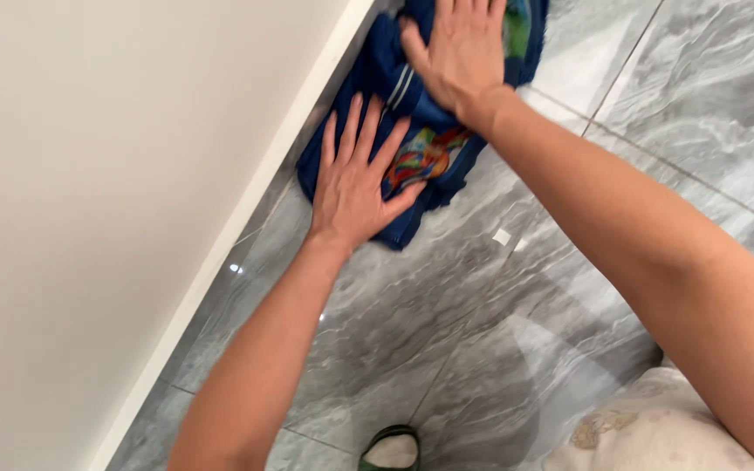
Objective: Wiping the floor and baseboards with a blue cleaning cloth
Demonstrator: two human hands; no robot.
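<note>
Dark blue cloth with a multicoloured print and frayed edge (425, 153) lies bunched on the glossy grey marble-look floor tiles (482, 349), pushed up close to the white baseboard (246, 209) under the cream wall (89, 174). On the wall side the cloth's edge sits just beside the baseboard, with no visible room there. Open tile to the right and toward the camera. The cloth's top end runs out of frame, extent unknown.

Left hand (355, 179): palm down, flat on the lower part of the cloth, fingers spread and pointing away from the body, thumb out to the right. Released, pressing, nothing gripped.

Right hand (460, 52): palm down on the upper part of the cloth, fingers extended, tips cut off by the frame edge. Also flat, no grasp.

Both forearms are stretched forward, the right crossing in from the lower right. Green-and-white slipper (392, 447) at bottom centre, pale patterned fabric (647, 427) at bottom right.
</note>
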